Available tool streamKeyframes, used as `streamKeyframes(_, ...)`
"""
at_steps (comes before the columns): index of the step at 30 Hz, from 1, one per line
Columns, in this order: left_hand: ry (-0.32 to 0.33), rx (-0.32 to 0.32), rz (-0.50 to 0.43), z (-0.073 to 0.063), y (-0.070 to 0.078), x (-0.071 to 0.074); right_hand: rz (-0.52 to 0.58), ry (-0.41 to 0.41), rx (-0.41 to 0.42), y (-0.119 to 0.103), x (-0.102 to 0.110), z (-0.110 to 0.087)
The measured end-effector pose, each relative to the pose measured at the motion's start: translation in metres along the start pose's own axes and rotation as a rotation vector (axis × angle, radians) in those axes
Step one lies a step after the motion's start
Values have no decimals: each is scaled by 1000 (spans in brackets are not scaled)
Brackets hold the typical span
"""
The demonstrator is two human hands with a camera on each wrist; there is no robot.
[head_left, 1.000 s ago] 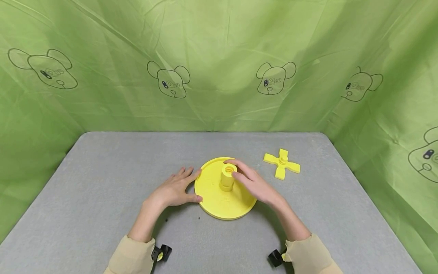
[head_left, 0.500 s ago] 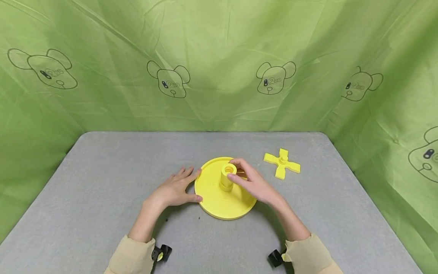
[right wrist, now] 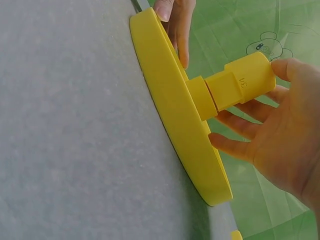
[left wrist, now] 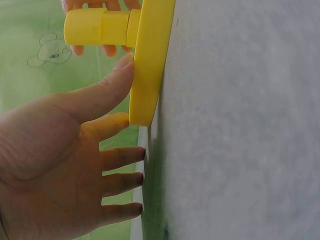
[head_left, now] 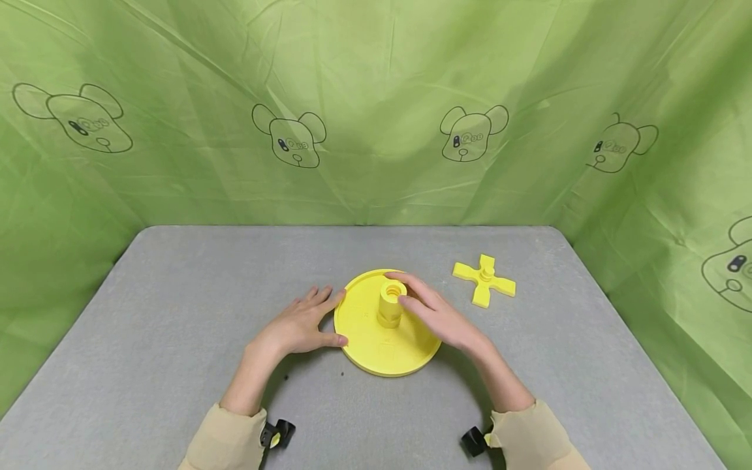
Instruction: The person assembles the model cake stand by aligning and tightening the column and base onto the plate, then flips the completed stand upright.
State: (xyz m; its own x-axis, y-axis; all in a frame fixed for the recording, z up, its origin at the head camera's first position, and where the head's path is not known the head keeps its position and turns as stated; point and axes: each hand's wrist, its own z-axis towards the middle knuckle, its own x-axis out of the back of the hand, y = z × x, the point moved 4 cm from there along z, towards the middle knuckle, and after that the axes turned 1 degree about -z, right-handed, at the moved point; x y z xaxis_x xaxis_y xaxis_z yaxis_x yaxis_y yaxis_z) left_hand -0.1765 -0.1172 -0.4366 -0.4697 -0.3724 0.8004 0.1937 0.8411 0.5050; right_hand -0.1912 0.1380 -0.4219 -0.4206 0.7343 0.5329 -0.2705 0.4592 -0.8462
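A yellow round base with a raised rim lies flat on the grey table. From its middle rises an upright yellow cylinder with a threaded hole in its top and flat faces lower down. My left hand has its fingers spread; thumb and index finger touch the base's left rim, the other fingertips reach down to the table. My right hand holds the cylinder near its top, thumb on the near side and fingers passing behind it. In the right wrist view, the cylinder's lower end meets a short collar on the base.
A yellow cross-shaped piece with a threaded stud lies on the table, behind and right of the base. Green cloth with bear-head drawings hangs around the table's back and sides. Small dark specks show in front of the base.
Half a second ago my right thumb and fingers were further round the cylinder; they have since swung back to how they lay a second ago. The left hand and base stay put.
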Motion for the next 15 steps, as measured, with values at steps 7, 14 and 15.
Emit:
streamKeyframes(7,2,-3,-2,0,1,0,22,-6,22,-1,1,1)
streamKeyframes(14,6,-8,-5,0,1,1,27,-4,14,2,1,2)
streamKeyframes(15,6,-8,-4,0,0,0,18,-1,15,2,1,2)
